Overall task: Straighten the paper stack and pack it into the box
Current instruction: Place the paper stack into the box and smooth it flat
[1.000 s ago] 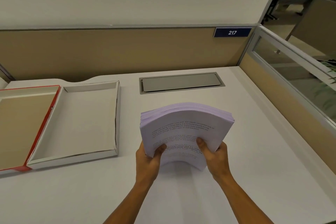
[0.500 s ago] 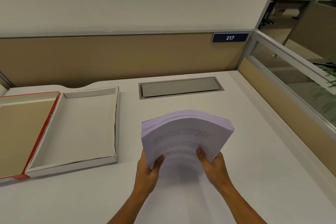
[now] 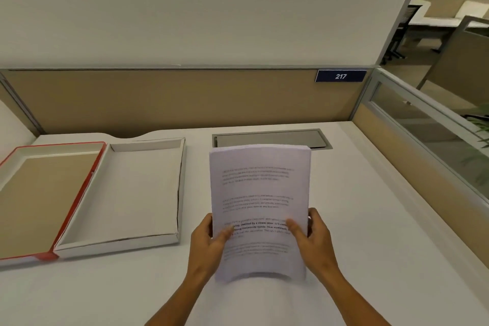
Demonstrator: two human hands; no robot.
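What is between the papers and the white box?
Nothing but bare desk, as the head view shows. The papers are in both hands, right of the empty white box.

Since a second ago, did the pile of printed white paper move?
Yes. The printed white paper stack tipped upright; its top edge now reaches the grey metal desk hatch, gripped by the left hand and right hand.

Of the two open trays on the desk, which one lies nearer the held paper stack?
The white cardboard tray, just left of the printed paper stack; the red-edged tray with the brown floor lies beyond it, at the far left.
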